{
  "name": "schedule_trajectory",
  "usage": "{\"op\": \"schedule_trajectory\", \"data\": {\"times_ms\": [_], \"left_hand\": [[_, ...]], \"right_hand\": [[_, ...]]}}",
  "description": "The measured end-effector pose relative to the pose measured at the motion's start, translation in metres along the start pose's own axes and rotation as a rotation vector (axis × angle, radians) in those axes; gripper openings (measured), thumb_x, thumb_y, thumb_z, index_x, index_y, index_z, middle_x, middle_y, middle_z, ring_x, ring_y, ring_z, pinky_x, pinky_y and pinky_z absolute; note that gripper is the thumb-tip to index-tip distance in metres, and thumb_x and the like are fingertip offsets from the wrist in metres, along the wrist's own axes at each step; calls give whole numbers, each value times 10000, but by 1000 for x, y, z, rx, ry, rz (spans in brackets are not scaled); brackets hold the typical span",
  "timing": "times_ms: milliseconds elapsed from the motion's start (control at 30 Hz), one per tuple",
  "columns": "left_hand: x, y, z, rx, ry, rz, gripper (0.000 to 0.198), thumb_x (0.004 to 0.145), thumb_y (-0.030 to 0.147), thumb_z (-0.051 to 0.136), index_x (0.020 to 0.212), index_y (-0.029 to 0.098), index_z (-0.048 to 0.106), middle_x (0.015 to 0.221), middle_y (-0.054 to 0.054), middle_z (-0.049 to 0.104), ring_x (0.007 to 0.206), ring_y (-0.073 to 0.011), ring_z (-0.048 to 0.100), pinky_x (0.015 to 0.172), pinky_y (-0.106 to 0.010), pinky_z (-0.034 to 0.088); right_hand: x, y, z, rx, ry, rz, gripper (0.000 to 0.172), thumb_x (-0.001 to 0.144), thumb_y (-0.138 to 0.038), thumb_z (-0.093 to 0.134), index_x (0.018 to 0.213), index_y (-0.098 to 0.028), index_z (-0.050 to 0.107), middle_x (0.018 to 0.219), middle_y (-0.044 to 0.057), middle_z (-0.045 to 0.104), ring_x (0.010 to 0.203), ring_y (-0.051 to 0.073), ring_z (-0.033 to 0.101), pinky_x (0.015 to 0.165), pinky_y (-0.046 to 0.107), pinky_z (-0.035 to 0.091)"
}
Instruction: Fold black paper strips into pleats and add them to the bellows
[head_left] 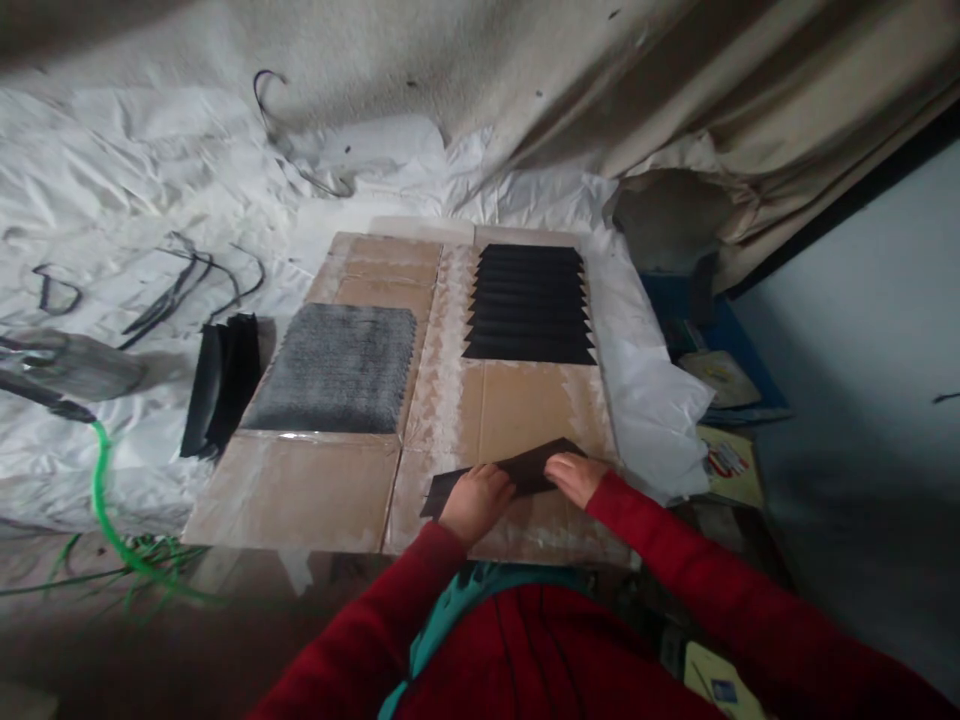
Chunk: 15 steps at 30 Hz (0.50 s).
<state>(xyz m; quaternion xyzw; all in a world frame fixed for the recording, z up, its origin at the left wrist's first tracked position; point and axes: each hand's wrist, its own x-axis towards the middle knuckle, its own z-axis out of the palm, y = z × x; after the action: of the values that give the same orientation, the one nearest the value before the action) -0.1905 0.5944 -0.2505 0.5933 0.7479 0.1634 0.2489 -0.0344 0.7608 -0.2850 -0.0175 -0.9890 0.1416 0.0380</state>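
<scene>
Near the front edge of the cardboard (315, 490), a flat black strip (532, 472) lies at a slant under both my hands. My left hand (478, 500) has its fingers curled over the strip's left part. Farther right, my right hand (576, 476) grips the strip close to its other end, fingers pressed together. Beyond them a row of overlapping black strips (531, 305) with pointed ends lies on the cardboard. To the left rests a grey, streaky rectangle of closely overlapped pieces (341, 365) with a jagged right edge.
Black folded pieces (223, 380) stand left of the cardboard. Farther left are a spray gun with a metal cup (82, 362) and a green hose (109, 500). Dark thin strips (176, 290) lie on the white sheeting (75, 200). Packets (724, 380) sit at the right.
</scene>
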Motion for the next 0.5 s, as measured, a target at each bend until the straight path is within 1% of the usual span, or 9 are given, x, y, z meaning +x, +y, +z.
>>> {"op": "schedule_trajectory", "data": {"times_ms": [67, 133, 167, 233, 300, 333, 400, 500], "left_hand": [[13, 9, -10, -123, 25, 0, 286, 881, 301, 346, 933, 159, 589, 900, -54, 589, 873, -154, 532, 817, -277, 412], [29, 16, -21, -247, -10, -11, 323, 890, 312, 313, 1007, 163, 575, 958, -52, 597, 907, -142, 536, 849, -263, 401], [36, 18, -27, -299, -65, -20, 336, 890, 321, 308, 1027, 165, 571, 982, -51, 600, 916, -139, 539, 855, -260, 400], [51, 18, -38, -383, -225, -39, 353, 879, 352, 324, 1056, 169, 568, 1022, -50, 602, 931, -145, 543, 860, -263, 397], [62, 15, -45, -456, -374, -63, 377, 857, 400, 359, 1088, 180, 559, 1059, -44, 597, 961, -155, 534, 877, -273, 384], [66, 12, -47, -494, -423, -76, 393, 846, 425, 373, 1098, 184, 555, 1071, -39, 594, 972, -158, 528, 887, -277, 374], [72, 5, -48, -577, -476, -110, 416, 822, 458, 401, 1075, 171, 564, 1037, -33, 603, 937, -154, 532, 869, -274, 377], [77, -3, -45, -661, -513, -168, 364, 786, 419, 461, 949, 117, 581, 844, -23, 617, 747, -121, 538, 713, -234, 412]], "right_hand": [[3, 3, -10, -17, 77, -55, 201, 830, -134, 419, 769, -188, 602, 764, 42, 623, 684, 146, 546, 595, 269, 444], [4, 4, -21, -44, 202, -122, 204, 832, -130, 426, 767, -185, 611, 789, 40, 642, 704, 145, 556, 605, 275, 446], [5, 4, -28, -51, 261, -147, 201, 832, -130, 431, 781, -188, 617, 814, 37, 650, 725, 144, 561, 619, 278, 447], [5, 3, -41, -63, 358, -165, 196, 834, -134, 441, 827, -199, 626, 863, 26, 660, 771, 140, 566, 647, 283, 445], [4, 4, -52, -78, 408, -171, 200, 834, -137, 447, 869, -214, 629, 911, 14, 661, 815, 138, 564, 678, 286, 439], [4, 4, -57, -89, 428, -174, 204, 833, -134, 450, 879, -220, 630, 926, 8, 660, 829, 138, 561, 691, 286, 434], [4, 5, -62, -104, 447, -168, 209, 828, -129, 455, 887, -225, 631, 937, 4, 658, 838, 141, 555, 704, 289, 422], [3, 8, -65, -94, 409, -108, 204, 829, -144, 451, 860, -226, 634, 885, 13, 655, 815, 146, 548, 676, 293, 412]]}}
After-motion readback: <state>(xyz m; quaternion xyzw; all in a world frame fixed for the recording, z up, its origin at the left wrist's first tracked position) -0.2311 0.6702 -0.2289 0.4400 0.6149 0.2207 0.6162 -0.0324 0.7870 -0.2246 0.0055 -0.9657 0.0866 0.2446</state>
